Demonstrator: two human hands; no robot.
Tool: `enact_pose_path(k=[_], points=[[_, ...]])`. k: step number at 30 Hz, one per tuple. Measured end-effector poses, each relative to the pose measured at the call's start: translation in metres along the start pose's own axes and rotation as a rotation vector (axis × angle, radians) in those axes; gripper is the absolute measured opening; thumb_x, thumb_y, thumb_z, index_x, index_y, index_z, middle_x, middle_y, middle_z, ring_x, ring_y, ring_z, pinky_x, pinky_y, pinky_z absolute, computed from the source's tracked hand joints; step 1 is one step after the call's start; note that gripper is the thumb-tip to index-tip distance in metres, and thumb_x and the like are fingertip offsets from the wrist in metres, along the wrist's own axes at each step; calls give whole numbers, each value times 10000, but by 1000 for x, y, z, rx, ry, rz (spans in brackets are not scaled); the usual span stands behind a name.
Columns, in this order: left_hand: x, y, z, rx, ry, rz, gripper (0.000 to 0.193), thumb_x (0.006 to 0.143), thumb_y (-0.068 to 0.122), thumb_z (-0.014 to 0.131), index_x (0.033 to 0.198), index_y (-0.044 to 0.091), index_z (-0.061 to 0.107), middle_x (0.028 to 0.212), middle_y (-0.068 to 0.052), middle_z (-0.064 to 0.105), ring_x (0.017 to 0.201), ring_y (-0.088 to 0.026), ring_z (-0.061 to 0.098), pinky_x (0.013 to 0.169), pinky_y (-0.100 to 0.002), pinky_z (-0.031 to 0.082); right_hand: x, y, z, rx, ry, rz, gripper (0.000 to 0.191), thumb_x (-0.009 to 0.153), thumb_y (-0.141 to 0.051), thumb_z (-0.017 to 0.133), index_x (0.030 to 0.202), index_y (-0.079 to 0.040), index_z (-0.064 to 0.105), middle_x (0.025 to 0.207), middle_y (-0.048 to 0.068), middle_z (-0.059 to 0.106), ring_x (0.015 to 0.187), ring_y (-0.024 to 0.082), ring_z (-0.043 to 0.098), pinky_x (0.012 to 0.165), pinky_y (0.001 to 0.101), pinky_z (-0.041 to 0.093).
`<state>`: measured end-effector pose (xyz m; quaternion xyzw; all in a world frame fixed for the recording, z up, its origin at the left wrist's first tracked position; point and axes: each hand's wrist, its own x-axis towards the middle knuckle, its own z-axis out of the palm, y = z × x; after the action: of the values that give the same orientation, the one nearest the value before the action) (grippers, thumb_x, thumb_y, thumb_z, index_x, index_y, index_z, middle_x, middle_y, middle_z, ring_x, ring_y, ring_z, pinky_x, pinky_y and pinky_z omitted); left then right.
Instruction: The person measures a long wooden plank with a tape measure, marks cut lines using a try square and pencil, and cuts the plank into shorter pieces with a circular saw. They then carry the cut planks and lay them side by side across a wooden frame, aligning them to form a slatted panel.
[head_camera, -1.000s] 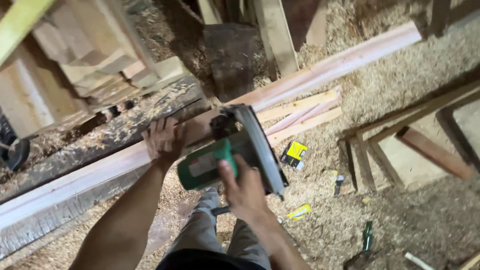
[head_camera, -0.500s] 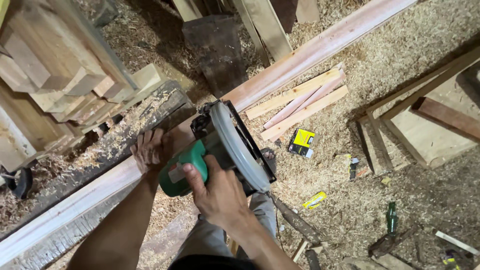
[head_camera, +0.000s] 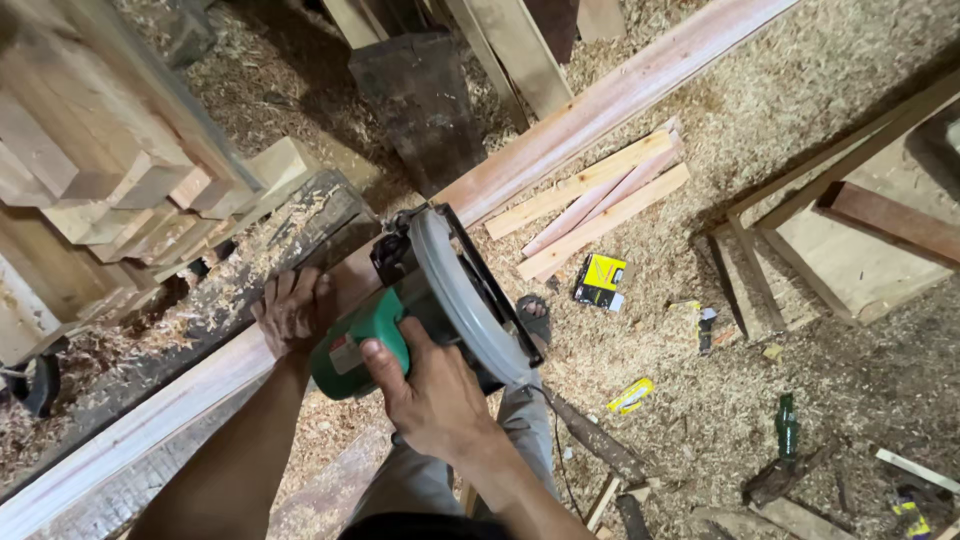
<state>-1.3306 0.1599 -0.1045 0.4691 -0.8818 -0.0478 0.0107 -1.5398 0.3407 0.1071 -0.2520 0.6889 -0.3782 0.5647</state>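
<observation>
Circular saw (head_camera: 430, 310), green-bodied with a grey guard, sits on a long pale plank (head_camera: 600, 105). Right hand (head_camera: 425, 395) wraps its fingers around the handle. Left hand (head_camera: 290, 312) presses flat on the plank, fingers together. Beyond, wood strips (head_camera: 600, 195) lie on sawdust.

The saw (head_camera: 430, 300) has travelled left along the plank (head_camera: 600, 105), off the stretch beside the short offcuts (head_camera: 600, 200) and level with the sawdust-covered beam (head_camera: 230, 290). The right hand (head_camera: 425, 395) moved with it; the left hand (head_camera: 292, 312) slid left along the plank too.
</observation>
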Motion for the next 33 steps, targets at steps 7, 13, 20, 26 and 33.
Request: enact_pose_path(k=[7, 13, 20, 26, 33], points=[[1, -3, 1, -8, -76, -51, 409, 1065, 470, 415, 1122, 172, 690, 1162, -142, 640, 1216, -359, 555, 950, -603, 388, 1, 5, 5, 12, 20, -36, 642, 1015, -575, 366, 1178, -4, 610, 487, 135, 578, 473, 305, 676, 530, 495, 555], [1, 4, -8, -30, -76, -77, 383, 1029, 448, 444, 1104, 168, 693, 1161, -130, 645, 1184, -356, 560, 948, -599, 388, 2, 5, 3, -3, 69, -58, 628, 995, -587, 404, 1187, -24, 607, 505, 151, 609, 517, 352, 694, 558, 511, 553], [1, 7, -14, -13, -58, -45, 361, 1032, 434, 462, 1106, 160, 685, 1145, -129, 641, 1176, -360, 561, 934, -598, 390, 2, 8, 4, -19, 82, -47, 598, 994, -591, 423, 1140, -40, 604, 550, 185, 630, 586, 411, 705, 611, 534, 544], [1, 7, -15, -12, -43, -29, 357, 1036, 438, 463, 1088, 162, 682, 1120, -118, 637, 1159, -349, 567, 911, -585, 393, 3, 9, 7, -49, 105, -59, 608, 994, -601, 422, 1138, -40, 607, 551, 185, 631, 605, 422, 695, 616, 547, 536], [2, 8, -18, -47, -54, -22, 418, 1065, 481, 411, 1106, 166, 684, 1099, -123, 621, 1121, -350, 554, 923, -579, 379, 6, 8, 5, -45, 36, 10, 624, 983, -605, 380, 1146, -46, 602, 489, 135, 591, 507, 343, 701, 551, 503, 555]])
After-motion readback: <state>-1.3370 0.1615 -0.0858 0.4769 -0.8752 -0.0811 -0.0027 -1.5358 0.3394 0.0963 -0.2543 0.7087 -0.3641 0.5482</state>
